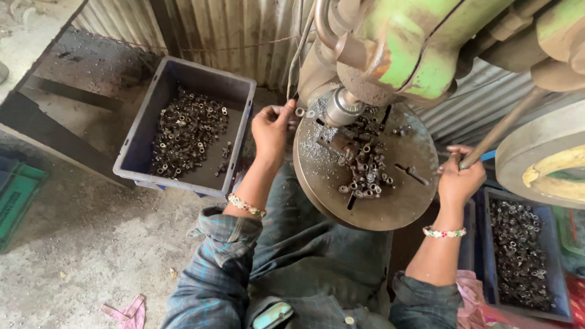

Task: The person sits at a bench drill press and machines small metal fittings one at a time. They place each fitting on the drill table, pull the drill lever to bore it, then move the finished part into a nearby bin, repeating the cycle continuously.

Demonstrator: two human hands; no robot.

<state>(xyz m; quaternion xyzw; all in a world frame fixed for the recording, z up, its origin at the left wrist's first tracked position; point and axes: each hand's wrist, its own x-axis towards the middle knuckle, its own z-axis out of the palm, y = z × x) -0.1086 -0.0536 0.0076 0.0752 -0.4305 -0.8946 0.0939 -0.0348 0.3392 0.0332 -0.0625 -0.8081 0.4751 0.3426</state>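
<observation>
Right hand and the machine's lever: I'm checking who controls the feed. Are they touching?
Touching. The head view shows the right hand with its fingers closed around the lower end of the metal lever.

— What sits left of the round machine table (390, 210)?
— A grey crate (146, 131) of dark metal nuts.
— And right of it?
— Another crate (551, 244), also holding nuts.

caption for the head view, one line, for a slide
Seated at a green drill press, left hand holds a small metal ring at the round table; right hand grips the feed lever.
</observation>
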